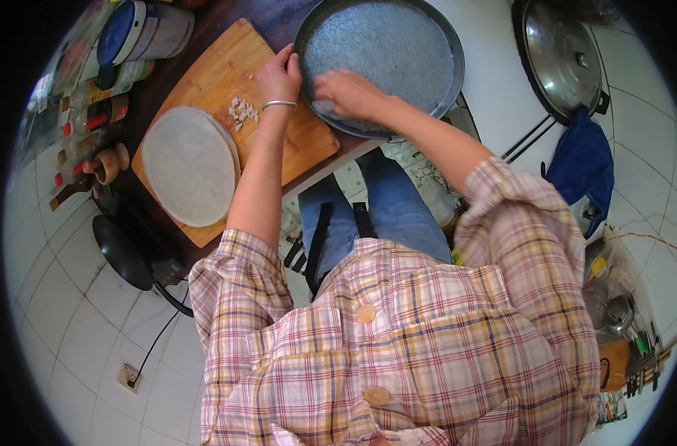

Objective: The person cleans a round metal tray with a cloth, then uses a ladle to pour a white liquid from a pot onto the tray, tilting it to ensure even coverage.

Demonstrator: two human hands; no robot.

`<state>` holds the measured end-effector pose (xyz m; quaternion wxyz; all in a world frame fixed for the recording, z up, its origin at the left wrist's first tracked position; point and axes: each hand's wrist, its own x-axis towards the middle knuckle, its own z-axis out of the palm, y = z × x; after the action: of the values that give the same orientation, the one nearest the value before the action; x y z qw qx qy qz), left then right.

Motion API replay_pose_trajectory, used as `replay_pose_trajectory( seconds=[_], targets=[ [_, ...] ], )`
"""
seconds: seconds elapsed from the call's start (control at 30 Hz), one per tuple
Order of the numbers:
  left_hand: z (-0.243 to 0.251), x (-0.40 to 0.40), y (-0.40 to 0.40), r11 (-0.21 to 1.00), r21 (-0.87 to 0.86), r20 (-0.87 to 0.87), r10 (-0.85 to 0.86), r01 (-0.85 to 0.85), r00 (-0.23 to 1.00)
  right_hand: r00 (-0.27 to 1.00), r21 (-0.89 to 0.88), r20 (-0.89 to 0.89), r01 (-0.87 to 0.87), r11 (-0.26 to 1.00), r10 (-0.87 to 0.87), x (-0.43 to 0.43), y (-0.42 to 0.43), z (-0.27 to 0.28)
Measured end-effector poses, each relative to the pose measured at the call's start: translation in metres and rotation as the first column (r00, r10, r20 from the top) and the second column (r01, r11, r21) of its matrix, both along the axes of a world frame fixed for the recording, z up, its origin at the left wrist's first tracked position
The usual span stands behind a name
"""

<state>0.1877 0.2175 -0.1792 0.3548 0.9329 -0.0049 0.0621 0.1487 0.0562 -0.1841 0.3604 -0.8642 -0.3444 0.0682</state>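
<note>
A large round dark metal pan (386, 53) with a low rim lies before me at the counter's edge. My left hand (280, 72), with a bangle at its wrist, grips the pan's left rim, thumb uppermost. Inside the pan, near its lower left side, my right hand (347, 92) is blurred, its fingers curled over a translucent whitish piece (324, 106) whose material I cannot make out. On the wooden cutting board (205, 72), left of the pan, rests a stack of thin round dough sheets (188, 167). Small chopped white bits (242, 113) lie beside the stack, close to my left wrist.
Bottles (74, 131), a wooden mortar (110, 163) and a blue-lidded tub (143, 30) line the left side. A black pan (121, 251) stands lower left. At right are a lidded pan (561, 58), a blue cloth (581, 161) and a knife rack (642, 379).
</note>
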Motion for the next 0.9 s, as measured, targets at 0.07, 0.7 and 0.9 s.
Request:
replay_pose_trajectory(
  seconds=[0.07,0.7,0.9],
  targets=[
    [0.001,0.001,-0.004,1.000,0.009,0.001,0.004,-0.004,1.000,1.000,-0.022,0.024,0.000,1.000,0.001,0.004,-0.003,-0.001],
    [0.003,0.000,-0.007,0.998,0.034,0.004,0.058,-0.058,0.998,0.989,0.017,0.044,0.141,0.990,-0.141,0.007,0.012,-0.002],
    [0.002,-0.001,0.008,0.999,0.030,-0.071,0.038,-0.036,0.997,0.999,-0.065,0.036,-0.001,0.998,0.003,-0.013,0.006,-0.003]
  ],
)
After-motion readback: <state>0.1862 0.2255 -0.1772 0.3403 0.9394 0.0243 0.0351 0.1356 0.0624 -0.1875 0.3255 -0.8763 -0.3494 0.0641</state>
